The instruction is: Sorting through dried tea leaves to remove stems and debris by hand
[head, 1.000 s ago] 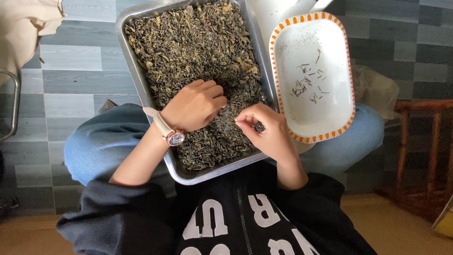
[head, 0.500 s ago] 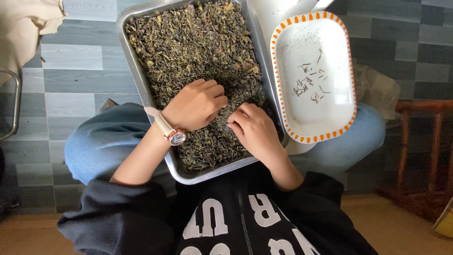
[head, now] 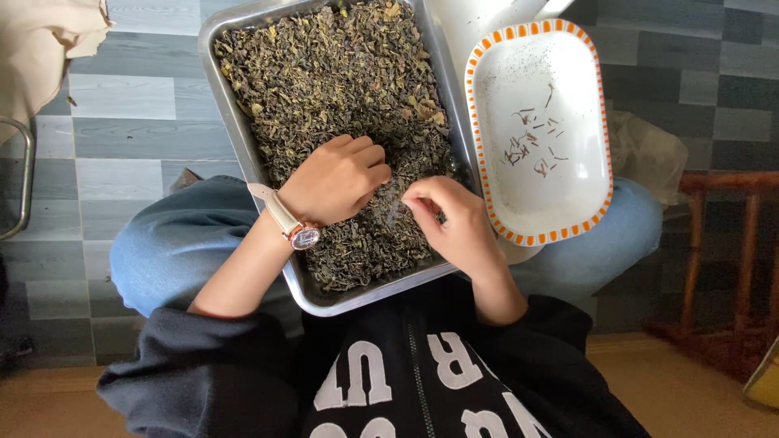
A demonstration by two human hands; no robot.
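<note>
Both hands in the tea tray, sorting by pinch.
Left hand [head: 337,178] curled loosely, knuckles resting on dried tea leaves [head: 324,73], grasping nothing visible. Right hand [head: 450,219] fingertips pinched together on a small bit, too small to identify. Steel tray [head: 235,122] sits on the lap, leaves fill it rim to rim. White orange-rimmed dish [head: 535,130] touches tray's right edge, holds a few stems, mostly bare.

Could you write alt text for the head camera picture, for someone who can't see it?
Seen from above, a seated person's left hand and right hand pick through dried dark leaves filling a metal tray on their lap. Beside it sits a white dish with an orange rim holding a few thin stems.
</note>
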